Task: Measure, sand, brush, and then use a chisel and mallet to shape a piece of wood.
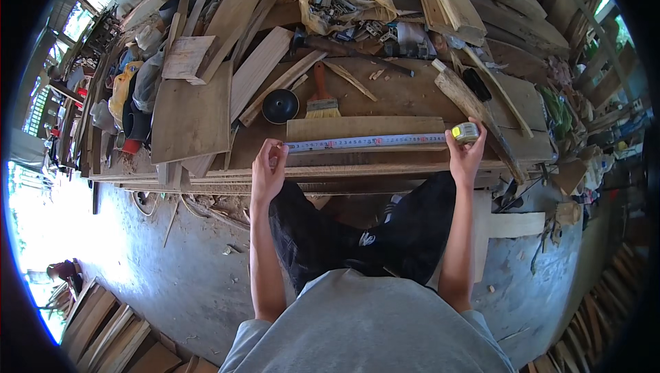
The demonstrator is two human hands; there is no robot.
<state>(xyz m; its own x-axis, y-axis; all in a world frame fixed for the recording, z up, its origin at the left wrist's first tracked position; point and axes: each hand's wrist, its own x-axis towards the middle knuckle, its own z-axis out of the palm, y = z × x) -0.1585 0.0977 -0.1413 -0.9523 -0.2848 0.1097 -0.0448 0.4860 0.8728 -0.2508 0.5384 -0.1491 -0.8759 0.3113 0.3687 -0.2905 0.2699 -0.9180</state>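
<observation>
A blade of a tape measure stretches along a short wooden board (364,125) at the bench's front edge. My left hand (269,165) pinches the blade's free end at the board's left end. In my right hand (465,151) is the yellow and grey tape measure (465,132), held just past the board's right end. The blade lies straight and nearly level between my hands. Just beyond the board are a paintbrush (321,94) with a wooden handle and a round black bowl (280,106).
Planks (194,115) and wood pieces crowd the bench's left side. A hammer (350,52) lies farther back, near a plastic bag of metal hardware (337,2). A rough stick (474,112) slants past my right hand. Stacked boards (103,332) stand on the floor at lower left.
</observation>
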